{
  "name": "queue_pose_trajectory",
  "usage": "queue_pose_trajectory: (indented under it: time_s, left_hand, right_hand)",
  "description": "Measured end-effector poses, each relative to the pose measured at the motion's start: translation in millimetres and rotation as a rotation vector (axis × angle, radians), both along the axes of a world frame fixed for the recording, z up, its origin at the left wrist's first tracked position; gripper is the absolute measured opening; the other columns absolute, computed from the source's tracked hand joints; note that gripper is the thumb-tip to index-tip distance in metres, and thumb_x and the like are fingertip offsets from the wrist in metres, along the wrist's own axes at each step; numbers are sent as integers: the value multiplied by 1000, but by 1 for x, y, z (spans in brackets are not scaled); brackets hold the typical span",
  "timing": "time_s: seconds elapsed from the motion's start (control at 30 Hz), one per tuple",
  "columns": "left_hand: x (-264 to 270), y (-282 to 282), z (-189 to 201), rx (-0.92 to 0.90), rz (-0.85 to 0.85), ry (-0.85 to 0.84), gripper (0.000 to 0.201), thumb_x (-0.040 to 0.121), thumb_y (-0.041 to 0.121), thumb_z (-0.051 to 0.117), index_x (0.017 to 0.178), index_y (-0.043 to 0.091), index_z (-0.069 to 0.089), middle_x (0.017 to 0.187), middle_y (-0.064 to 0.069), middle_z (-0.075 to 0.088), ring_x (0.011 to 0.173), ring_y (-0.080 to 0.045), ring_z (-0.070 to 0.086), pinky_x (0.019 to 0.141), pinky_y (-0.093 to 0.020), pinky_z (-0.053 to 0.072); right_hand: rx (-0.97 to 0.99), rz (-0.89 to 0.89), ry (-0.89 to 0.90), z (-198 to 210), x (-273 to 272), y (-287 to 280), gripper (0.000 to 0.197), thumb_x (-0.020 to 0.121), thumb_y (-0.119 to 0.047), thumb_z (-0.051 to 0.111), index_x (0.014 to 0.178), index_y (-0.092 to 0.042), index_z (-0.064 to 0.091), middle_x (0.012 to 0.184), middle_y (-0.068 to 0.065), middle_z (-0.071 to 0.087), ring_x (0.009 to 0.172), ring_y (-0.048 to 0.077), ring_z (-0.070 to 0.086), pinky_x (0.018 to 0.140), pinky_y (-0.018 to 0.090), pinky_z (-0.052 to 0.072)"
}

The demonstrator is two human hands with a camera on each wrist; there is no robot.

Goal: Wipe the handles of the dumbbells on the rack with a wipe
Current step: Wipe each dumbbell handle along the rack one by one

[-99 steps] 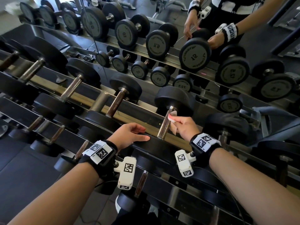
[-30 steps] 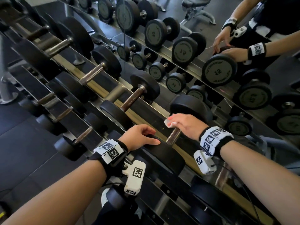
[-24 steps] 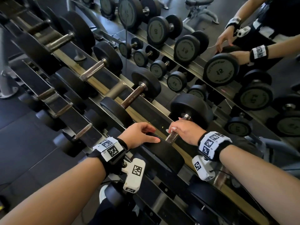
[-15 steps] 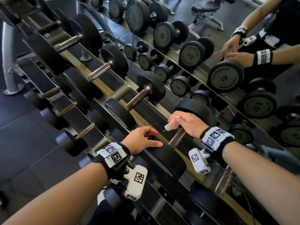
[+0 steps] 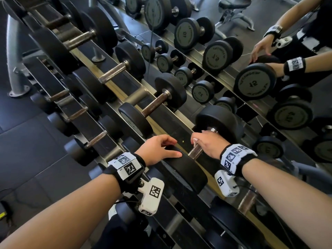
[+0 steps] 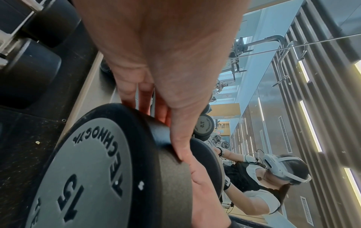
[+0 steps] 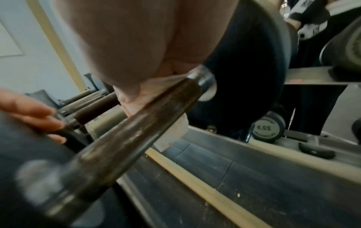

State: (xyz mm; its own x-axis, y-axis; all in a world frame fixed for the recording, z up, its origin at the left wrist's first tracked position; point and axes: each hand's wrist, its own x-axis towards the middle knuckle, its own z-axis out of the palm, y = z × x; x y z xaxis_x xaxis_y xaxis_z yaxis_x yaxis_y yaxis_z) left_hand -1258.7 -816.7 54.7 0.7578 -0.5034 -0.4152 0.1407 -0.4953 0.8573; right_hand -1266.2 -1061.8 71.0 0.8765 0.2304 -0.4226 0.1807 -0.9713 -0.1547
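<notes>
Right hand (image 5: 206, 143) hides most of wipe (image 7: 156, 88) and upper handle (image 5: 195, 152). Near weight head (image 7: 29, 177) blurred, lower left of right wrist view. Forearms cut off at bottom edge.

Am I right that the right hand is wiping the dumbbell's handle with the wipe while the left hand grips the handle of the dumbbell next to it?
Not quite. The left hand grips no handle: its fingers rest on the near weight head of the same dumbbell, as the left wrist and head views show. The right hand does hold the wipe round that handle.
</notes>
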Motion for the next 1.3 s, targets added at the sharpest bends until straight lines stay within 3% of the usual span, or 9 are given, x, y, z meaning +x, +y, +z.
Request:
queue_pose_trajectory:
  time_s: [0.27, 0.37, 0.5, 0.7, 0.87, 1.0, 1.1, 1.23, 1.3]
  left_hand:
    - [-2, 0, 1, -31, 13, 15, 48, 73, 42, 81, 117, 37, 60, 118, 19, 63, 113, 2, 55, 95, -20, 38]
    - [0, -1, 2, -26, 6, 27, 47, 74, 41, 81, 116, 37, 60, 118, 20, 63, 112, 2, 54, 94, -20, 37]
    - [0, -1, 2, -19, 7, 23, 48, 73, 41, 81, 116, 36, 61, 116, 20, 63, 110, 3, 54, 90, -19, 36]
    - [-1, -2, 2, -6, 6, 17, 49, 74, 41, 81, 118, 35, 61, 121, 17, 63, 114, -1, 55, 100, -25, 40]
    - [-1, -2, 1, -13, 13, 26, 48, 73, 39, 82, 116, 34, 62, 119, 16, 64, 115, -3, 56, 107, -33, 42]
    - [-1, -2, 1, -6, 7, 25, 48, 74, 40, 81, 118, 34, 62, 120, 17, 63, 114, -2, 56, 106, -31, 42]
    - [0, -2, 1, -5, 4, 31, 47, 74, 40, 81, 117, 34, 62, 120, 17, 63, 115, -3, 56, 106, -32, 42]
    - [1, -4, 1, 4, 2, 31, 46, 74, 39, 81, 115, 33, 62, 119, 15, 63, 113, -5, 57, 105, -34, 43]
    - [3, -4, 2, 6, 1, 35, 46, 72, 39, 82, 114, 33, 63, 117, 14, 64, 112, -6, 59, 105, -36, 44]
  right_hand:
    - [516, -268, 41, 2, 4, -2, 28, 105, -30, 35, 95, -33, 61, 91, -7, 70, 89, 7, 64, 86, 30, 50]
    - [458, -193, -65, 7, 4, -4, 24, 104, -20, 41, 105, -28, 64, 101, -10, 66, 96, 1, 61, 89, 23, 46]
    - [62, 49, -40, -5, -17, -1, 23, 98, -10, 51, 110, -27, 61, 102, -1, 63, 97, 18, 62, 84, 29, 47]
    - [532, -176, 127, 6, -21, 2, 27, 103, -23, 42, 98, -27, 69, 103, -8, 71, 108, 6, 62, 105, 36, 44]
    - [581, -383, -87, 22, -4, -8, 26, 103, -35, 40, 103, -40, 65, 101, -9, 69, 99, 7, 64, 94, 33, 50]
    - [363, -236, -39, 13, -18, -9, 28, 103, -23, 43, 116, -34, 66, 121, -6, 64, 108, 0, 56, 97, 19, 43]
    - [305, -198, -7, -3, -40, -6, 28, 104, -24, 45, 119, -31, 67, 126, 3, 63, 119, 17, 57, 109, 31, 39]
    - [439, -199, 102, 3, -42, 1, 26, 103, -31, 46, 111, -34, 70, 116, -8, 70, 113, 2, 58, 110, 37, 41]
    - [570, -337, 101, 18, -34, 0, 25, 99, -34, 48, 103, -36, 72, 113, -8, 70, 112, 3, 59, 108, 40, 41]
